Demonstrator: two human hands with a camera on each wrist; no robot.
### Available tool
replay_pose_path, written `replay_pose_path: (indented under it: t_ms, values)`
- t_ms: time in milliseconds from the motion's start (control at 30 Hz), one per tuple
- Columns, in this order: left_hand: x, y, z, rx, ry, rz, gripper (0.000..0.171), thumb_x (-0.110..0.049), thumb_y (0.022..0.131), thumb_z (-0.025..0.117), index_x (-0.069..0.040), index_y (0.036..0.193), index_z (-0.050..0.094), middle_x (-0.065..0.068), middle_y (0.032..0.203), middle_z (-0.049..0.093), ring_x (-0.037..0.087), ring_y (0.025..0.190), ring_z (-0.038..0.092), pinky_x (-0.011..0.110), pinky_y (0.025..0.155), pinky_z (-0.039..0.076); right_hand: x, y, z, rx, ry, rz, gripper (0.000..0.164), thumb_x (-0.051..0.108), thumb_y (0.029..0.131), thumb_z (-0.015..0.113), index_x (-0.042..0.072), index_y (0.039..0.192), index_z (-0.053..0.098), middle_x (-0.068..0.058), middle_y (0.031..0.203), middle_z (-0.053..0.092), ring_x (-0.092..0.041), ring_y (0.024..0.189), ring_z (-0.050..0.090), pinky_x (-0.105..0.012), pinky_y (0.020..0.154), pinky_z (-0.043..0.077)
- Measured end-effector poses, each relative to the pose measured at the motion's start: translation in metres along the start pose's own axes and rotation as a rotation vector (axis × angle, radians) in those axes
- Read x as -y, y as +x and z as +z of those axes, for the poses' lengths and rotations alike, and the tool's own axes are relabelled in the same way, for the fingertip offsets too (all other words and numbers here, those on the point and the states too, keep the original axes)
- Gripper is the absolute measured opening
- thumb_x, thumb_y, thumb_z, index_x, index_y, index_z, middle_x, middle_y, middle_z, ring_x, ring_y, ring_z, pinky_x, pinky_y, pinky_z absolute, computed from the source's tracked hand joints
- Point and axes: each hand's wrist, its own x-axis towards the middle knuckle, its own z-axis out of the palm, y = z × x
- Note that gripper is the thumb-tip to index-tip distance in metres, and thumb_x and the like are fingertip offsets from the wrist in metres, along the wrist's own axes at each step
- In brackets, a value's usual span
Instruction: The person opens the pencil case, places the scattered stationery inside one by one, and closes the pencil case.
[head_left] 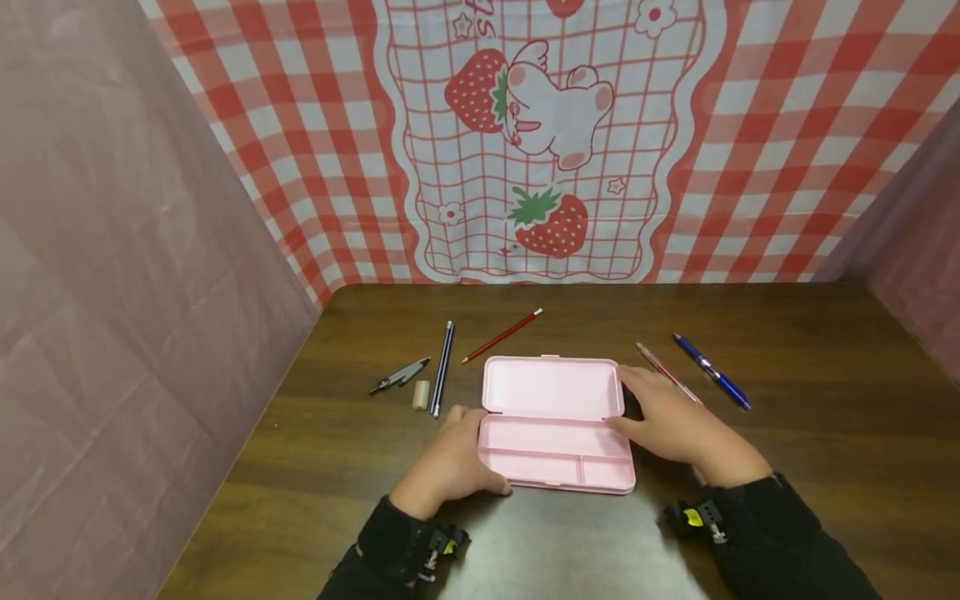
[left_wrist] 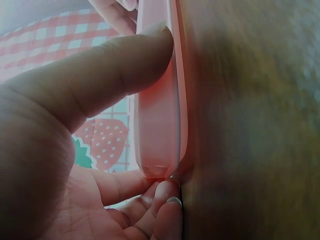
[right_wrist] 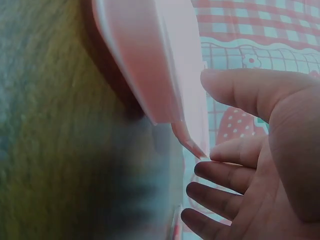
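A pink pencil case (head_left: 555, 421) lies open on the table, its lid (head_left: 551, 387) folded back and its tray split into compartments with nothing inside. My left hand (head_left: 453, 458) grips the case's left end. In the left wrist view the thumb (left_wrist: 125, 62) lies along the front wall, with the fingers (left_wrist: 125, 187) bent in at the end. At the right side, my right hand (head_left: 667, 417) has its fingers extended, fingertips right at the lid's edge. Its thumb (right_wrist: 240, 90) points over the case near the hinge.
Left of the case lie a compass (head_left: 400, 376), an eraser (head_left: 422, 395) and dark striped pencils (head_left: 442, 367). A red pencil (head_left: 501, 336) lies behind it. Right of it are a clear pen with red (head_left: 667, 372), partly behind the right hand, and a blue pen (head_left: 712, 372). A checked cloth (head_left: 330, 167) hangs behind.
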Motion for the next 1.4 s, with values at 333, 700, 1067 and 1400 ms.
replay_pose_path:
  t_ms: [333,700,1067,1400]
  values:
    - [-0.003,0.0,-0.001,0.004,-0.01,-0.014,0.099,-0.026,0.056,0.102,-0.003,0.139,0.054,0.014,0.127,0.048,0.028,0.105,0.054,0.05,0.094,0.049,-0.015,-0.014,-0.025,-0.033,0.015,0.038,0.086,0.04,0.097,0.072,-0.006,0.157,0.032,-0.033,0.157,0.033,-0.055,0.143,0.029,-0.072,0.108,0.029]
    - [-0.002,0.0,-0.006,0.002,-0.004,-0.006,0.097,-0.026,0.055,0.102,-0.001,0.137,0.055,0.014,0.126,0.048,0.028,0.104,0.054,0.049,0.094,0.049,-0.067,-0.021,-0.058,-0.033,-0.292,0.058,0.079,0.031,0.09,0.079,-0.015,0.143,0.045,-0.038,0.138,0.049,-0.056,0.124,0.048,-0.072,0.095,0.042]
    - [-0.002,0.0,-0.007,0.02,-0.008,-0.018,0.097,-0.027,0.055,0.102,-0.001,0.135,0.055,0.013,0.123,0.048,0.027,0.101,0.053,0.049,0.092,0.049,-0.093,-0.009,-0.081,0.11,-0.367,0.167,0.071,0.027,0.092,0.075,-0.022,0.133,0.045,-0.043,0.125,0.053,-0.058,0.115,0.054,-0.067,0.09,0.047]
    - [-0.001,0.002,-0.005,0.012,0.003,0.002,0.097,-0.026,0.053,0.103,0.0,0.133,0.056,0.013,0.121,0.049,0.025,0.101,0.053,0.046,0.092,0.049,-0.112,0.014,-0.08,0.147,-0.268,0.175,0.065,0.028,0.092,0.073,-0.023,0.125,0.048,-0.037,0.11,0.061,-0.049,0.101,0.062,-0.063,0.085,0.05]
